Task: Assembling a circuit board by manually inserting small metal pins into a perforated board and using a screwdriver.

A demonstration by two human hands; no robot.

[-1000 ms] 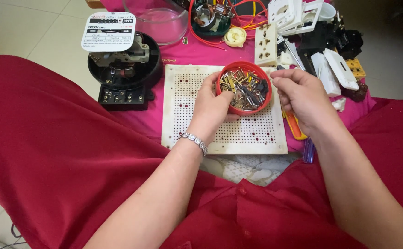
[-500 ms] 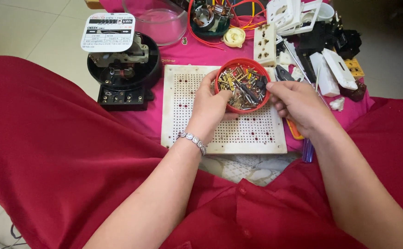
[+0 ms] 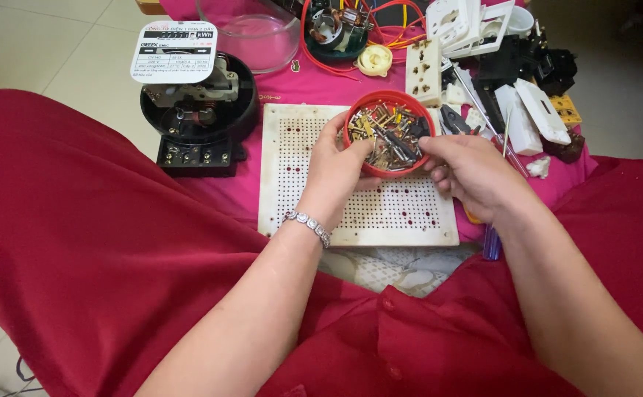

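Red round plastic bowl [image 3: 387, 134] w/ small metal bits sits on white holey board [image 3: 356, 213]. Left hand [image 3: 334, 170] grips bowl's near-left side; right hand [image 3: 470, 173] half-curled at right rim, holding nothing I can see. Black meter [image 3: 198, 117] is left of bowl. Sorting step; next needs careful pinching.

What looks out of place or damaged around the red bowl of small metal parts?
The black round electricity meter left of the white perforated board sits opened, its mechanism exposed. The red bowl stands upright between left hand and right hand; nothing spilled.
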